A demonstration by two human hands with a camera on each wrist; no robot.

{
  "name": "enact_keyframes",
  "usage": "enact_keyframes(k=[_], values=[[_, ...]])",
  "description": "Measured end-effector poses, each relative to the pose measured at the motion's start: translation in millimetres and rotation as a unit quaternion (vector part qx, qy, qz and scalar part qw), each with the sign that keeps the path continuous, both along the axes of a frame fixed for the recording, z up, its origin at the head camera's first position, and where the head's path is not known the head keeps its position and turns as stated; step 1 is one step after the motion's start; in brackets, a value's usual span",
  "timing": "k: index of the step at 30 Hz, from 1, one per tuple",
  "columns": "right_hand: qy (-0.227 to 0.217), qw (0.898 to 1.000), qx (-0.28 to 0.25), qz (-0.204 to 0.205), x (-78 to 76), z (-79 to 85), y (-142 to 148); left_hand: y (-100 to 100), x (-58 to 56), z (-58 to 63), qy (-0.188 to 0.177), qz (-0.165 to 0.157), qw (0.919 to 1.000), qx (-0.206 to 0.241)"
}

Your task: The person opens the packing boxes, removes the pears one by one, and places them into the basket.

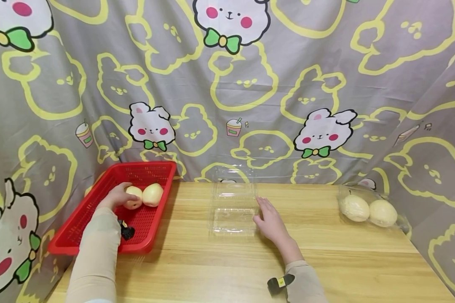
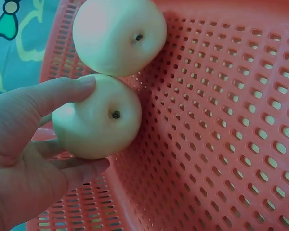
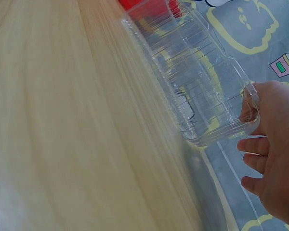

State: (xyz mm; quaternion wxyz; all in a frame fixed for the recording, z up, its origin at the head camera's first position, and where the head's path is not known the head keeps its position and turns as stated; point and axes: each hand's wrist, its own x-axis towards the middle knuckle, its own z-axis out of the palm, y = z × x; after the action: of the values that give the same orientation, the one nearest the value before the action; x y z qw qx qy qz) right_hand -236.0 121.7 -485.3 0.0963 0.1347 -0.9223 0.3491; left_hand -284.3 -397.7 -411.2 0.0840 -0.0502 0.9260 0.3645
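My left hand [image 1: 115, 198] reaches into the red plastic basket [image 1: 145, 225] and grips a pale yellow pear [image 1: 133, 198]. In the left wrist view the thumb lies on one side of this pear [image 2: 98, 118] and fingers on the other. A second pear [image 2: 120, 38] sits right beside it. At the middle of the table stands a clear plastic box [image 1: 233, 221] with its lid raised toward the curtain. The right hand [image 1: 271, 223] is at the box's right edge. In the right wrist view one digit shows through the clear wall, with the other fingers [image 3: 254, 163] outside, pinching it.
Two pears wrapped in clear film [image 1: 368, 210] lie on the wooden table [image 1: 326, 261] at the right. A patterned curtain [image 1: 250, 92] hangs behind the table and along both sides. Black devices [image 1: 280, 284] are strapped to the wrists.
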Motion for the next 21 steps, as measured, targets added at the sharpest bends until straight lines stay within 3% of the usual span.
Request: enact_keyframes(k=[7, 15, 21], values=[[-0.006, 1.0, -0.004, 0.0, -0.8, -0.6, -0.3, -3.7, -2.2, -0.3, -0.002, 0.008, 1.0, 0.004], [0.009, 1.0, -0.003, -0.001, 0.5, -0.7, -1.0, -7.3, -0.7, 2.9, 0.038, 0.008, 0.9991, -0.018], [0.007, 1.0, -0.001, -0.004, -0.4, -1.5, -1.1, -5.6, 0.5, 6.5, 0.034, 0.024, 0.9991, -0.009]])
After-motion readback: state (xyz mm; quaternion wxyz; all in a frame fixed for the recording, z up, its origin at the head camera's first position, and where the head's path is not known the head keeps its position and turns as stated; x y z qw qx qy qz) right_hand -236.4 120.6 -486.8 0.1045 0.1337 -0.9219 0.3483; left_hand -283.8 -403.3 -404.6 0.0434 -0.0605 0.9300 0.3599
